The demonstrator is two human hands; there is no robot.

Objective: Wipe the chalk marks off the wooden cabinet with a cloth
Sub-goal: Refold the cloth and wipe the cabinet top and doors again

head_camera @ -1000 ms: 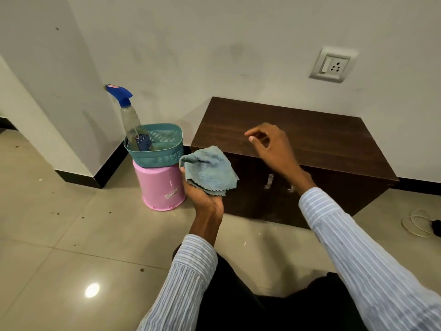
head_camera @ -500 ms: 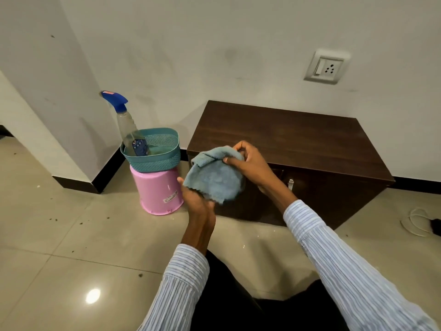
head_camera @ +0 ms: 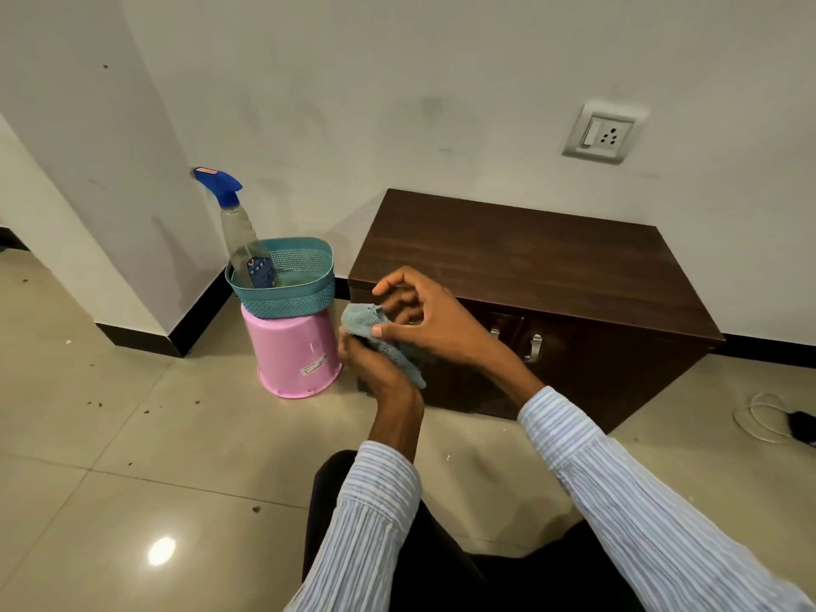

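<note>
Both my hands bunch the cloth point(head_camera: 368, 326) in front of the cabinet point(head_camera: 530, 276).

My left hand point(head_camera: 375, 360) is closed around the cloth from below; my right hand point(head_camera: 428, 320) pinches its top, other fingers spread loose. At ten o'clock from them, a basket point(head_camera: 287, 298) sits on a bucket point(head_camera: 293, 360).

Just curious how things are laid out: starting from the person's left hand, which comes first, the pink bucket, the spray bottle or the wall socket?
1. Pink bucket, just left of the left hand.
2. Spray bottle, up and left, standing in the teal basket.
3. Wall socket, far up on the right.
</note>
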